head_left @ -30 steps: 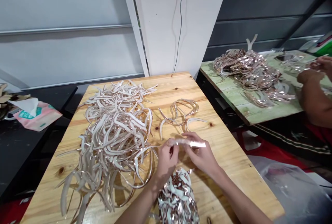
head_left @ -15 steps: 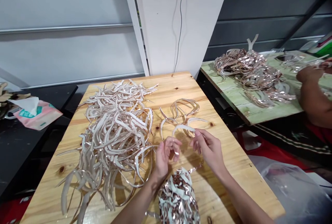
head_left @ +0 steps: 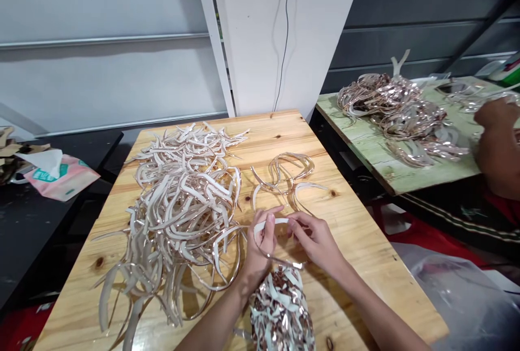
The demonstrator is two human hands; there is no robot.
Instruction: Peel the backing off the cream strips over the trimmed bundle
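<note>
A curled strip [head_left: 280, 221], white on one face and shiny rose-gold on the other, is stretched between my hands above the wooden table. My left hand [head_left: 260, 242] has its thumb pressed on the strip's left part, which loops down below the fingers. My right hand [head_left: 317, 237] pinches the strip's right part between thumb and fingers. Below my hands, between the forearms, stands a thick bundle [head_left: 282, 307] of twisted shiny and white pieces, cut off by the lower edge. Left of my hands lies a big tangled pile of strips [head_left: 187, 205]. A few loose strips [head_left: 290, 169] lie beyond them.
The wooden table [head_left: 357, 286] ends at a white pillar [head_left: 260, 37]. At right, a green table [head_left: 390, 175] bears another strip pile [head_left: 398, 107], near a co-worker's arm [head_left: 498, 145]. A tissue pack [head_left: 67, 177] sits on the black table [head_left: 24, 232] at left. A plastic bag [head_left: 455, 291] is at lower right.
The strip has come closer with my right hand, which moved slightly left and down. My left hand rose to meet it and now has its thumb on it.
</note>
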